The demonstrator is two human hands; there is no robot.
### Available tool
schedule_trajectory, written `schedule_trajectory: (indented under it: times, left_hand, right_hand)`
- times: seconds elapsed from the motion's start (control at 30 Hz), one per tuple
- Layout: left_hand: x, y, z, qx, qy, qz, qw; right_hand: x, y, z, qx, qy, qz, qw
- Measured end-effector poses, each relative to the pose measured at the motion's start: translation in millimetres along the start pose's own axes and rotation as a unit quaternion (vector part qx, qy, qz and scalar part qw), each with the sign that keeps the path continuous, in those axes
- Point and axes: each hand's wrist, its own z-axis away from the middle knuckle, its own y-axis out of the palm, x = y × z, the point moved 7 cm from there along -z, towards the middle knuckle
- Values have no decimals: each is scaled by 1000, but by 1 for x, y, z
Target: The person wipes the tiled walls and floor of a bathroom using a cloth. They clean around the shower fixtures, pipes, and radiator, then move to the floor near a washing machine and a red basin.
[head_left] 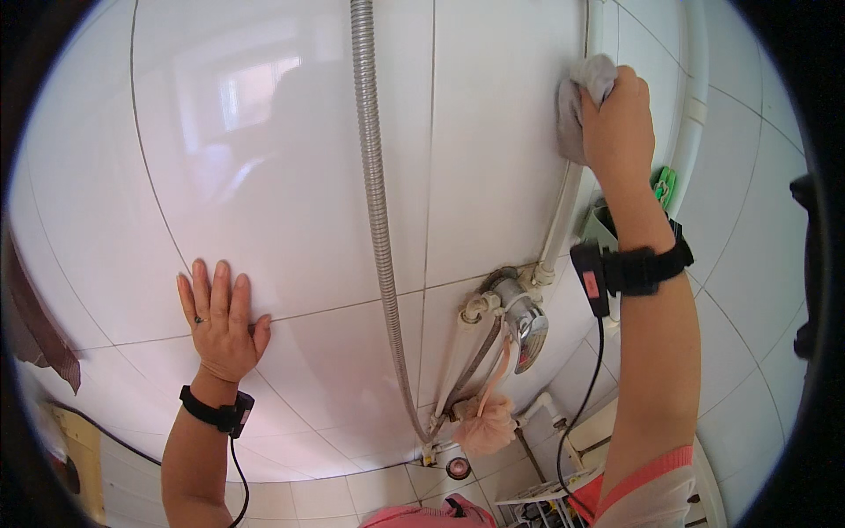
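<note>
My left hand (223, 323) lies flat against the white wall tiles (297, 198), fingers apart, a ring on one finger and a strapped device at the wrist. High on the right, my right hand (620, 125) grips a grey cloth (573, 119), pressed to the tiled wall beside a white vertical pipe. A ribbed metal shower hose (373, 165) runs down the wall between my hands. Below my right hand, a chrome mixer valve (523, 317) is fixed to the wall among pipes, with a pink mesh bath puff (487, 426) hanging under it.
White pipes (692, 112) climb the corner at right, near a green clip (665, 185) and a container partly behind my forearm. On the tiled floor are a round drain (458, 468) and a white wire rack (551, 505). A brown fabric (43, 330) hangs at far left; thin cables trail from both wrists.
</note>
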Motion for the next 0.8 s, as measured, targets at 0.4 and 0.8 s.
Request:
schedule_trajectory:
  times: [0.4,0.8]
  left_hand:
    - [2,1,3,8,-4,8,1000]
    - [1,-2,0,6,-5,12,1000]
  right_hand:
    - [2,2,-79,-19,58,-113,992]
    - [68,-30,-2,-2,-191,-106,976]
